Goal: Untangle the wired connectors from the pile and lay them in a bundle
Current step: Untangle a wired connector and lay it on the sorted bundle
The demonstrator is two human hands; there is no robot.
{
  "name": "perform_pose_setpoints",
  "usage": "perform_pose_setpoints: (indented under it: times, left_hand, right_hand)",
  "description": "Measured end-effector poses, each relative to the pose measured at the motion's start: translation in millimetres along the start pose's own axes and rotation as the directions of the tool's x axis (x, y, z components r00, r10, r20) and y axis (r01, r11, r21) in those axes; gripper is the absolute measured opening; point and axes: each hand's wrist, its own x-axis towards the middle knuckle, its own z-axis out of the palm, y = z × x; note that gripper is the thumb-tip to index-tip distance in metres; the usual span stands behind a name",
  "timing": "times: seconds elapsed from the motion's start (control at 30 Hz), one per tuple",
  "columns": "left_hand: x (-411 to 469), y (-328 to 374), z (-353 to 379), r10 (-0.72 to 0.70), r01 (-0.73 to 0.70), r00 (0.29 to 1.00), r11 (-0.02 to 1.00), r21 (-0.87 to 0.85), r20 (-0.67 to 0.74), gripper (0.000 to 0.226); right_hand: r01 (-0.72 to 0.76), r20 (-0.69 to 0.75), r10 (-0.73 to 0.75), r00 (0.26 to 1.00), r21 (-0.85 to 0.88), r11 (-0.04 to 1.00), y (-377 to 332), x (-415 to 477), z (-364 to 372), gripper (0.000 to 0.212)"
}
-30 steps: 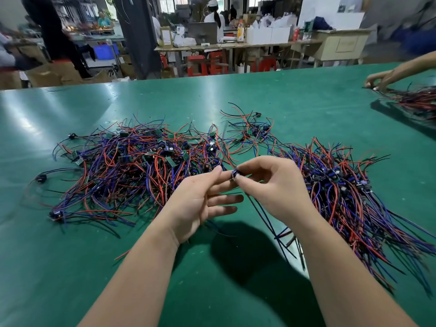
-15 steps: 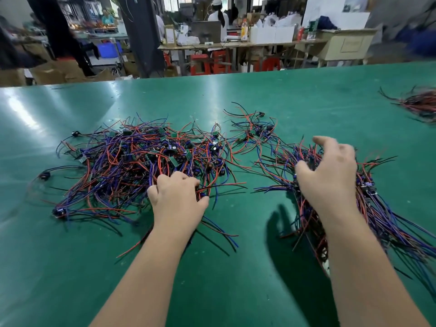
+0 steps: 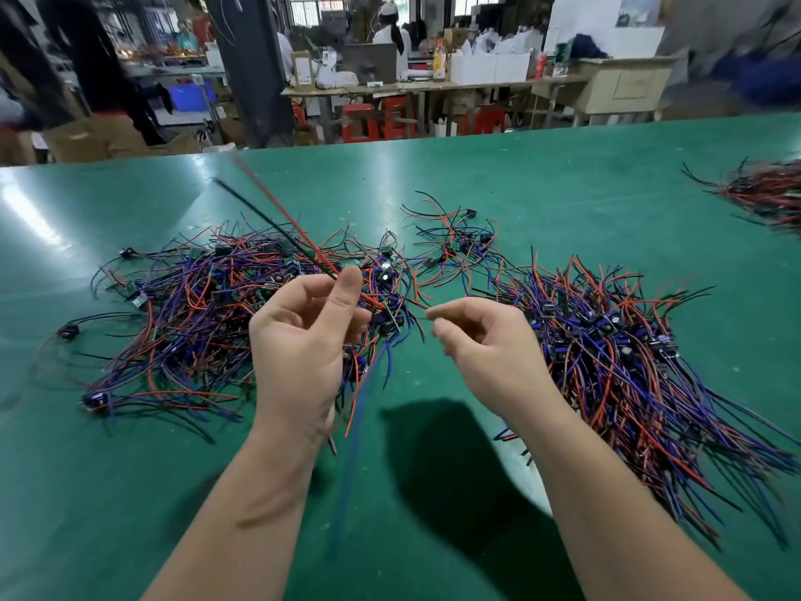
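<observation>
No legible text or labels

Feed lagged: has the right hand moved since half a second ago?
Yes. The right hand moved left, off the bundle, toward the left hand.

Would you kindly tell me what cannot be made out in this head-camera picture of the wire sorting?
All in the head view:
1. Left hand: thumb and fingers hide the gripped part of the red and black wires; their far ends are motion-blurred.
2. Right hand: whether its fingertips pinch a strand is too small to tell.
3. Far wire pile: cut off by the right edge.
</observation>
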Motion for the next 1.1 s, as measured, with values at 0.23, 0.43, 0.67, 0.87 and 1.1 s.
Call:
perform_pose_setpoints:
  times: [0.23, 0.43, 0.67, 0.87, 1.1]
  left_hand:
    - [-1.3, 0.3, 6.5, -0.199, 0.220, 0.973, 0.956, -0.195, 0.118, 0.019]
    - [-14.4, -7.0, 10.5, -0.004, -0.012, 0.974, 0.998, 0.068, 0.228, 0.019]
    - [-13.5, -21.8, 10.3, -0.257, 0.197, 0.938, 0.948, 0.250, 0.234, 0.052]
    - [-16.4, -26.6, 14.3, -0.434, 0.429, 0.855, 0.900, 0.083, 0.285, 0.035]
    - [-22.7, -25.3, 18.0, -0.432, 0.422, 0.829, 0.900, 0.110, 0.354, 0.023]
  right_hand:
    - [-0.190, 0.278, 0.001, 0.961, 0.655, 0.731, -10.5, -5.9, 7.5, 0.023]
    - [-0.098, 0.269, -0.035, 0.963, 0.466, 0.879, -5.6, -9.0, 10.3, 0.014]
    - [-0.177, 0.186, 0.083, 0.979, 0.579, 0.796, -4.9, -3.2, 7.0, 0.016]
    - [-0.178, 0.043, 0.183, 0.982, 0.515, 0.838, -0.9, 2.0, 2.3, 0.019]
    - [-0.133, -0.123, 0.301, 0.946, 0.700, 0.702, 1.5, 14.5, -23.7, 0.015]
